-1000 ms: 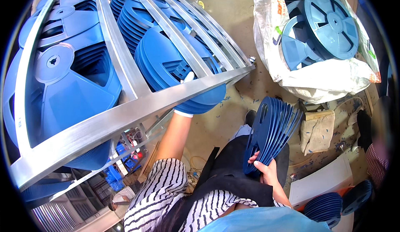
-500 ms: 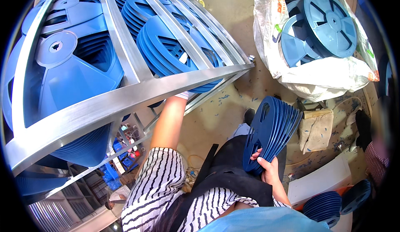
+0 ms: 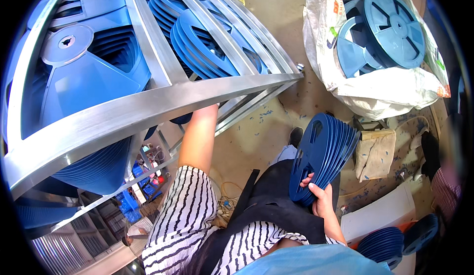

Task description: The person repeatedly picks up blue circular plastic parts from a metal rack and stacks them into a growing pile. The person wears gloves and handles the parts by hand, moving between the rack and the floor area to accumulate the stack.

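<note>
My right hand (image 3: 322, 198) holds a fanned stack of dark blue plastic reel discs (image 3: 316, 159) in front of my lap, thumb on the near edge and fingers through an opening. My left forearm (image 3: 198, 139) reaches up behind the front rail of a metal rack (image 3: 113, 109). The rail and discs hide the left hand, so its grip cannot be seen. Just above that wrist, several brighter blue reel discs (image 3: 197, 53) lean inside the rack. A larger stack of blue discs (image 3: 79, 87) fills the rack's left part.
A white woven sack (image 3: 385, 95) holding blue-grey reels (image 3: 395, 25) stands at the far right. Below it is a cloth-covered stool (image 3: 376, 151). A white box (image 3: 380, 211) and more blue discs (image 3: 382, 245) lie at the lower right. Blue scraps litter the floor.
The discs above my left wrist have shifted up, and their lower edge no longer hangs below the rail. My left hand has gone further behind the rail. The right hand keeps its stack.
</note>
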Motion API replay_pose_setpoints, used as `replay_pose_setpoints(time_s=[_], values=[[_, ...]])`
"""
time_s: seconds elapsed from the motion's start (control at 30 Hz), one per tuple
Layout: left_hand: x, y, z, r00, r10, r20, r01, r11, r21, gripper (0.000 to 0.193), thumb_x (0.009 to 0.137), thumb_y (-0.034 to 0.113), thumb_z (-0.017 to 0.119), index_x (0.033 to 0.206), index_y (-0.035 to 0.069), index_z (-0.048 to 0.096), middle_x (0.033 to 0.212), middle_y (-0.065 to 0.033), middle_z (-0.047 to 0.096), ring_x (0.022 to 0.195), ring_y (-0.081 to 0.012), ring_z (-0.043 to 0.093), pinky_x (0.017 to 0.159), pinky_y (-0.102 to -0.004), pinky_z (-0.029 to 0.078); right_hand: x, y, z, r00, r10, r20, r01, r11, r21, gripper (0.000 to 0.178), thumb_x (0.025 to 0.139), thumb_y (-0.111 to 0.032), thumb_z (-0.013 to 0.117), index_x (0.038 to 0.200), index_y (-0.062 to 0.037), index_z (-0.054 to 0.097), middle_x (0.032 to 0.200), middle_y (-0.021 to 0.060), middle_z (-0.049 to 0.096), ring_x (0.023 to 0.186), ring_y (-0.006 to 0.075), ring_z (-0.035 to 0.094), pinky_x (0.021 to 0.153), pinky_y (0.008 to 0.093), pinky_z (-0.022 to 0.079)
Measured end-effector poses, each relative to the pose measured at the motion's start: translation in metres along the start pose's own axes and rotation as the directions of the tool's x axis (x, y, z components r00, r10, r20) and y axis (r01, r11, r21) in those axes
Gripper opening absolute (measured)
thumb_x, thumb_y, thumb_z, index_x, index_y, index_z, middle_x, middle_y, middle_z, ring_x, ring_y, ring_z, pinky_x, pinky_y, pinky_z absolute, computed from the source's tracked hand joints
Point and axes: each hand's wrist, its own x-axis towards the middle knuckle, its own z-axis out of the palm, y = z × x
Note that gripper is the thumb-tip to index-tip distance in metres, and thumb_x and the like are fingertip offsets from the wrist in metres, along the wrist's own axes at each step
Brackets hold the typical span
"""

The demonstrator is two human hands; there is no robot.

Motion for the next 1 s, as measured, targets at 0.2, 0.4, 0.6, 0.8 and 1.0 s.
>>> replay_pose_setpoints(time_s=[0.2, 0.4, 0.6, 0.8, 1.0], values=[[0.008, 0.002, 0.008, 0.994, 0.076, 0.075, -0.101, 0.436, 0.894, 0.038, 0.097, 0.040, 0.044, 0.120, 0.013, 0.056, 0.121, -0.0074, 0.060, 0.110, -0.0249, 0.057, 0.098, -0.0403, 0.043, -0.001, 0.008, -0.006, 1.000, -0.027, -0.004, 0.027, 0.999, -0.016, 0.040, 0.078, -0.010, 0.066, 0.113, 0.0046, 0.052, 0.096, 0.0144, 0.065, 0.090, 0.0238, 0.065, 0.087, 0.0368, 0.051], [-0.002, -0.023, 0.012, 0.993, 0.011, 0.121, -0.121, 0.010, 0.993, 0.044, 0.095, 0.044, 0.040, 0.128, 0.016, 0.052, 0.130, -0.0061, 0.055, 0.120, -0.0278, 0.051, 0.104, -0.0439, 0.037, -0.012, 0.017, -0.007, 0.999, -0.047, 0.018, 0.047, 0.999, 0.000, 0.040, 0.078, -0.011, 0.066, 0.112, 0.0033, 0.052, 0.094, 0.0137, 0.065, 0.089, 0.0238, 0.065, 0.087, 0.0369, 0.051], [-0.038, -0.068, 0.015, 0.947, -0.310, -0.081, 0.091, 0.503, -0.859, 0.071, 0.091, 0.054, 0.049, 0.146, 0.016, 0.027, 0.156, -0.0138, 0.012, 0.141, -0.0383, 0.016, 0.110, -0.0566, 0.025, -0.023, 0.039, -0.012, 0.992, -0.122, 0.022, 0.122, 0.992, -0.006, 0.037, 0.079, -0.019, 0.066, 0.108, -0.0002, 0.053, 0.086, 0.0104, 0.062, 0.079, 0.0213, 0.062, 0.078, 0.0351, 0.051], [-0.133, -0.130, 0.018, 0.923, -0.384, 0.013, 0.239, 0.547, -0.802, 0.069, 0.094, 0.047, 0.047, 0.150, 0.017, 0.021, 0.153, -0.0163, 0.023, 0.139, -0.0380, 0.026, 0.112, -0.0513, 0.021, -0.037, 0.085, -0.018, 0.950, -0.301, 0.081, 0.293, 0.951, 0.099, 0.034, 0.081, -0.027, 0.066, 0.101, -0.0037, 0.052, 0.071, 0.0054, 0.053, 0.064, 0.0170, 0.054, 0.068, 0.0339, 0.048], [-0.244, -0.215, -0.011, 0.861, -0.471, 0.191, 0.428, 0.470, -0.772, 0.060, 0.095, 0.045, 0.049, 0.145, 0.016, 0.032, 0.147, -0.0169, 0.034, 0.132, -0.0368, 0.038, 0.108, -0.0496, 0.030, -0.049, 0.141, -0.018, 0.930, -0.362, 0.060, 0.348, 0.923, 0.166, 0.030, 0.087, -0.031, 0.060, 0.098, -0.0046, 0.052, 0.068, 0.0034, 0.050, 0.060, 0.0143, 0.049, 0.063, 0.0302, 0.043]])
